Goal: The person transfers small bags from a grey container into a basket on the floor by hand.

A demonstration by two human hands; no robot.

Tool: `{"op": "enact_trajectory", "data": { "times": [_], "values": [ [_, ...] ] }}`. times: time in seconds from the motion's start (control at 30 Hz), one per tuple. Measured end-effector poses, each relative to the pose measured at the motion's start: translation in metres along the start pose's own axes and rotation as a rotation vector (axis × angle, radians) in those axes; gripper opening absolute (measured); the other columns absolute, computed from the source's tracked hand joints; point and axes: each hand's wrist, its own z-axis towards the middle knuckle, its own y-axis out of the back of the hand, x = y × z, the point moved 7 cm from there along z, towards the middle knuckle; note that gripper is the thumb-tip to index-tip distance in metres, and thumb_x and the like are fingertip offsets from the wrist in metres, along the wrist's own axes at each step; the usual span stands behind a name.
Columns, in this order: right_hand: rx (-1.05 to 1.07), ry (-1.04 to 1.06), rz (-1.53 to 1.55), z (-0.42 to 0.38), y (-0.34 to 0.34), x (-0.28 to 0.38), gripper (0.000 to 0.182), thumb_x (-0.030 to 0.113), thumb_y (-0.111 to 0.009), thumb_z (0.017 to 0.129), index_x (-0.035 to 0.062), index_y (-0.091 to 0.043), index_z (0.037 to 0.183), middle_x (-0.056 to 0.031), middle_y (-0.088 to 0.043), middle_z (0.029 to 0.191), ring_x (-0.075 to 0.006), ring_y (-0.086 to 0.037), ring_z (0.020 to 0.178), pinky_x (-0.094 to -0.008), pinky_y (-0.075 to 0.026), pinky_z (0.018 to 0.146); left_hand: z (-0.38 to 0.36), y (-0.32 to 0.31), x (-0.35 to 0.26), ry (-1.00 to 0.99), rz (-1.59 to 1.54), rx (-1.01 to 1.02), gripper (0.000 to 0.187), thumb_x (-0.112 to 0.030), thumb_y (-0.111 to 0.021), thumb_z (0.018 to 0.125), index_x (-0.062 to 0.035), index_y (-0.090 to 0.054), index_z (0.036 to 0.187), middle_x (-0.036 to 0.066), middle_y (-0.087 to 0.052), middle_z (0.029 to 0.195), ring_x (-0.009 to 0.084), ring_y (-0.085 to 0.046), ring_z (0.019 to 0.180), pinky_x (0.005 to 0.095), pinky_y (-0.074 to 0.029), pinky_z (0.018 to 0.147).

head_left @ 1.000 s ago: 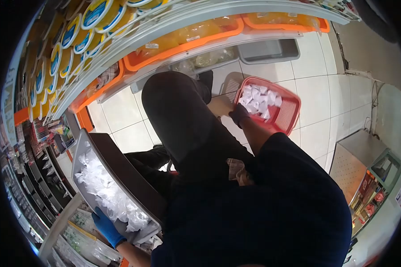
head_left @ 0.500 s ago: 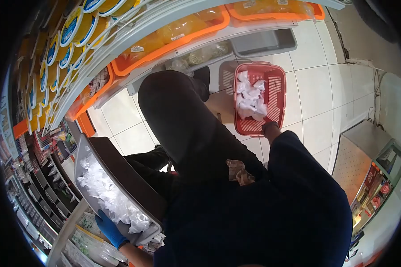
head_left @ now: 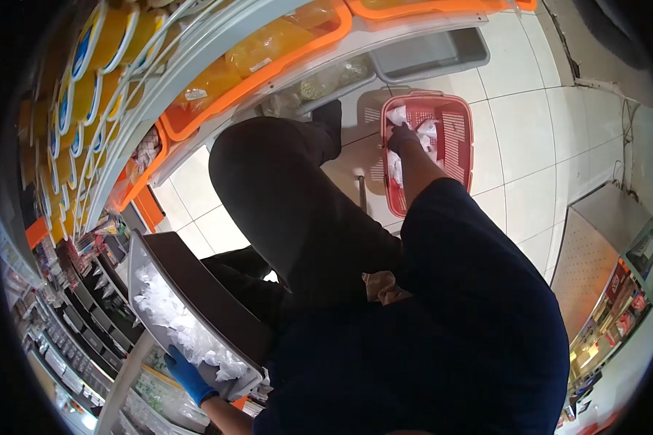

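Note:
My left hand [head_left: 189, 373], in a blue glove, grips the near rim of a grey bin [head_left: 203, 286] at lower left. The bin is tilted beside my leg and holds many white knotted plastic bags [head_left: 178, 315]. My right hand [head_left: 402, 136], in a dark glove, reaches down into a red plastic basket [head_left: 455, 141] on the floor. It touches the small white bags [head_left: 428, 130] inside; its fingertips are too dark and hidden to show whether they hold one.
Shelves at upper left hold yellow tubs [head_left: 83, 94] and orange bins [head_left: 268, 58] of yellow bags. An empty-looking grey tray [head_left: 432, 54] sits low behind the basket. My bent knee [head_left: 261, 167] lies between bin and basket. A metal cabinet [head_left: 588, 246] stands at right on the tiled floor.
My right hand has moved from the basket's near rim to the white bags at its far left. The left hand stays at the grey bin's rim.

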Motion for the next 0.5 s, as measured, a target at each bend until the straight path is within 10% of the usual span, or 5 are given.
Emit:
{"op": "enact_trajectory", "data": {
  "times": [0.17, 0.4, 0.5],
  "values": [
    [0.046, 0.113, 0.032, 0.028, -0.054, -0.026, 0.042, 0.014, -0.051, 0.096, 0.0108, -0.062, 0.136, -0.0195, -0.054, 0.149, -0.0352, -0.056, 0.134, -0.0427, -0.048, 0.109, 0.004, 0.005, 0.001, -0.039, 0.07, 0.015, 0.067, -0.043, -0.047, 0.11, 0.0158, -0.049, 0.142, 0.031, -0.054, 0.145, 0.0395, -0.056, 0.13, 0.0418, -0.042, 0.11],
    [-0.301, 0.37, -0.078, -0.022, -0.012, -0.004, 0.036, 0.015, -0.059, 0.09, 0.0119, -0.062, 0.126, -0.0173, -0.064, 0.137, -0.0374, -0.064, 0.121, -0.0492, -0.052, 0.101, 0.02, -0.002, 0.026, -0.167, 0.123, 0.029, 0.067, -0.044, -0.047, 0.109, 0.0154, -0.049, 0.141, 0.032, -0.057, 0.142, 0.0412, -0.057, 0.127, 0.0425, -0.043, 0.108],
    [-0.428, 0.366, -0.133, -0.011, -0.011, -0.004, 0.025, 0.017, -0.054, 0.094, 0.0077, -0.075, 0.104, -0.0153, -0.051, 0.152, -0.0351, -0.064, 0.122, -0.0447, -0.052, 0.103, 0.019, -0.002, 0.015, -0.193, 0.135, 0.041, 0.067, -0.044, -0.047, 0.109, 0.0151, -0.049, 0.141, 0.032, -0.056, 0.142, 0.042, -0.056, 0.128, 0.0424, -0.042, 0.109]
  ]
}}
